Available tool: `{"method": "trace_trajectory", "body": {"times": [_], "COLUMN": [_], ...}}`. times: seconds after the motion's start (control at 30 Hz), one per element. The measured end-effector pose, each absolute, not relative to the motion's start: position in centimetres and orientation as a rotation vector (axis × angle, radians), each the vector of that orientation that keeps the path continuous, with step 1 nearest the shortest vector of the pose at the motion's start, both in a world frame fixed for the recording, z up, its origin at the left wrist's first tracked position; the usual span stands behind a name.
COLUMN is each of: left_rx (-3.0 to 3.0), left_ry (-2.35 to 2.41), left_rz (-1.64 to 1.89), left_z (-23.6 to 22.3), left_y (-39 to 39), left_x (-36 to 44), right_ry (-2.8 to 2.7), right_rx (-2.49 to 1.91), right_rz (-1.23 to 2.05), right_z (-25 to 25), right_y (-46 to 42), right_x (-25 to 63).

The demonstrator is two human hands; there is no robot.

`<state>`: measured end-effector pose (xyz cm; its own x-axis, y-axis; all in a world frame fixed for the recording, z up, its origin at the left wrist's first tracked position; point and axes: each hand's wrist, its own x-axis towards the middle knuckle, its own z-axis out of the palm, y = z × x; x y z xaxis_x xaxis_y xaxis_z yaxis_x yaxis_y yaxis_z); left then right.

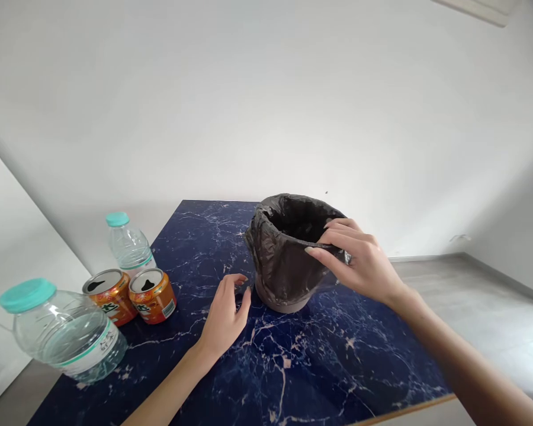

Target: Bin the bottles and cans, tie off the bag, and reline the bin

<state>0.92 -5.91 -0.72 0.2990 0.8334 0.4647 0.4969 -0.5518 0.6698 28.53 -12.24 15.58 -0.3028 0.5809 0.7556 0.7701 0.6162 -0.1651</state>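
A small trash bin (284,305) lined with a black plastic bag (270,254) stands on the dark blue table, its mouth facing up and the bag folded over the rim. My right hand (355,254) pinches the bin's right rim through the bag, fingers inside and thumb outside. Just left of the bin, my left hand (226,319) hovers low over the tabletop with thumb and fingers curved and a gap between them. Nothing graspable shows in it. The bottom of the bin's inside is too dark to make out.
Two opened orange drink cans (153,299) stand side by side on the left of the marble-patterned table (302,367). A clear bottle (131,245) with a turquoise cap is behind them, and a larger-looking one (77,340) is in front. A white wall (266,106) rises behind.
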Motion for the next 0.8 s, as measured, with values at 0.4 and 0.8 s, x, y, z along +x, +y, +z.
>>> {"method": "trace_trajectory", "body": {"times": [0.4,0.8], "left_rx": [1.790,1.758], "left_ry": [1.240,0.942], "left_rz": [1.558,1.748], "left_z": [2.2,15.0], "left_y": [-4.6,1.1], "left_x": [0.3,3.0], "right_ry": [-1.970,-1.159], "right_rx": [-0.817,-1.087], "right_rz": [-0.017,0.710], "right_z": [15.7,15.4], "right_y": [-7.4,-2.2], "right_x": [27.9,28.8]}}
